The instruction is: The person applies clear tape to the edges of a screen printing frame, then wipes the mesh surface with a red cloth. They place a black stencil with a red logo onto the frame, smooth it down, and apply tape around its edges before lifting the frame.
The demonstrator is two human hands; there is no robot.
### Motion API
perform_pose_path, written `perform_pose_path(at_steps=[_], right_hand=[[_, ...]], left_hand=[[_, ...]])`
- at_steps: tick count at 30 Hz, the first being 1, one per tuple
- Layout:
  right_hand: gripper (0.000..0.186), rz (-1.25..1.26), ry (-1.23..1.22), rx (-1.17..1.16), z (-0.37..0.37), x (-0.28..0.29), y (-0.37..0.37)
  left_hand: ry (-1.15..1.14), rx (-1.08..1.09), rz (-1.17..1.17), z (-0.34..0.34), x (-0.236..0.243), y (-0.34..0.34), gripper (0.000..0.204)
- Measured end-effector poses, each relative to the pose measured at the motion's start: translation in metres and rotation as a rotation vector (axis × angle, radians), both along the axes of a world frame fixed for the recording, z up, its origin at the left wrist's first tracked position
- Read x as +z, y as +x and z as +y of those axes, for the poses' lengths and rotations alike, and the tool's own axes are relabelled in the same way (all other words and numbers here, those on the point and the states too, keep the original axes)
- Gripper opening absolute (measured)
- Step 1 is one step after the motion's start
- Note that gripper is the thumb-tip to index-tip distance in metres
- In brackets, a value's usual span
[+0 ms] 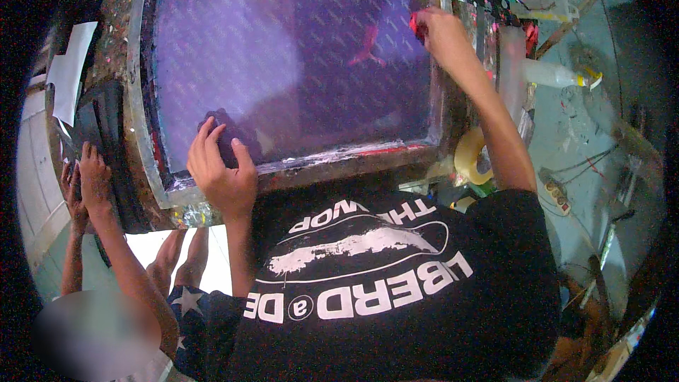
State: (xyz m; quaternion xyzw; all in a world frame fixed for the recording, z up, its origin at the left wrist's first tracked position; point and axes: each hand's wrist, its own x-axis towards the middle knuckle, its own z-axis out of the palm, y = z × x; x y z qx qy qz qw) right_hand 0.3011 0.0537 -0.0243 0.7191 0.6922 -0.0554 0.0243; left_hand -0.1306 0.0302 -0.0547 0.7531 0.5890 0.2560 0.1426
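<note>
A screen-printing frame (138,92) with a purple mesh (233,35) lies in front of me. My left hand (223,170) is at its near left edge, fingers apart and curved over the rim. Between its thumb and fingers is a dark patch, shadow or object I cannot tell. At the mesh's right side my right hand (440,35) is closed, with a small red thing (414,22) showing at its fingertips; what it is stays mostly hidden. A red smear (368,51) marks the mesh to the left of that hand.
At left, another person's hands (92,173) are beside dark strips (117,148) and a white sheet (74,64). A yellowish tape roll (467,155) sits by my right forearm. Beyond it are a clear bottle (555,73) and cables (580,164) on the floor.
</note>
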Motion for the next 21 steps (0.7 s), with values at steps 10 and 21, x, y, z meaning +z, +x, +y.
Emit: perform_pose_path(at_steps=[10, 21], right_hand=[[0.013, -0.075, -0.400, -0.133, -0.146, 0.020, -0.099], [0.013, -0.151, 0.026, -0.162, 0.032, -0.019, -0.002]], left_hand=[[-0.014, 0.014, 0.002, 0.001, -0.002, 0.001, 0.029], [-0.066, 0.020, 0.010, 0.003, 0.001, 0.003, 0.029]])
